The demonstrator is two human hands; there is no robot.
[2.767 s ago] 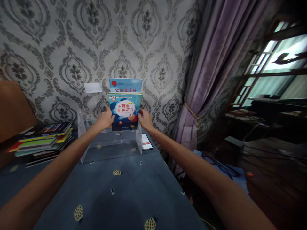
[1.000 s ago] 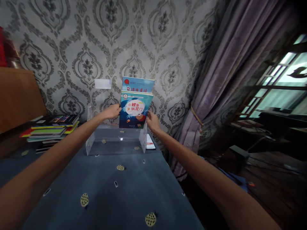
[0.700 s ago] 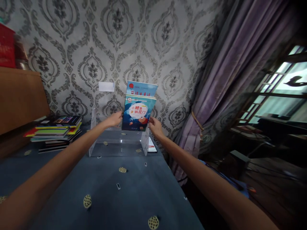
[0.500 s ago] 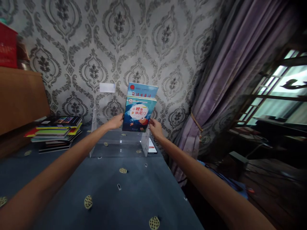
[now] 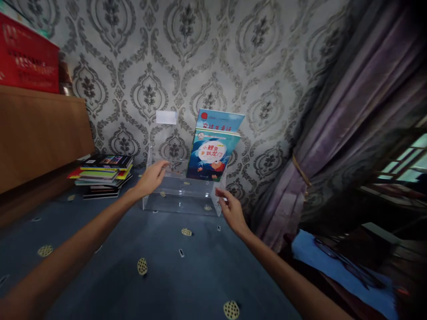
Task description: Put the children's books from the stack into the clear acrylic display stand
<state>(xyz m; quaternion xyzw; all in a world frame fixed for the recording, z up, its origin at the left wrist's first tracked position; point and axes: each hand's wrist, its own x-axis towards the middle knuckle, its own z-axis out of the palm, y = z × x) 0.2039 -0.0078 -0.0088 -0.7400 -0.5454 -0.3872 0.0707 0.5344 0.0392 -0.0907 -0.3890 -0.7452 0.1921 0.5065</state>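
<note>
A blue picture book [image 5: 213, 155] with a round white title patch leans back on a clear acrylic stand [image 5: 180, 205], toward its right side. Behind it, the top of a taller light-blue book [image 5: 222, 117] sticks out. My left hand [image 5: 152, 178] hovers at the left part of the stand, apart from the books, fingers loosely stretched and holding nothing. By the stand's right side panel is my right hand [image 5: 230, 209], its fingers parted and curved, below and right of the front book; whether it touches the panel I cannot tell.
Left on the patterned blue tablecloth [image 5: 167, 275] lies a stack of books [image 5: 106, 174]. A red basket [image 5: 30, 58] sits on a wooden cabinet [image 5: 43, 133]. A tied purple curtain [image 5: 320, 133] hangs at the right, above glasses [image 5: 347, 262] on blue cloth.
Both hands have let go of the front book and drawn away from it, the left one to the left, the right one downward. The books stay on the stand. The view has shifted left.
</note>
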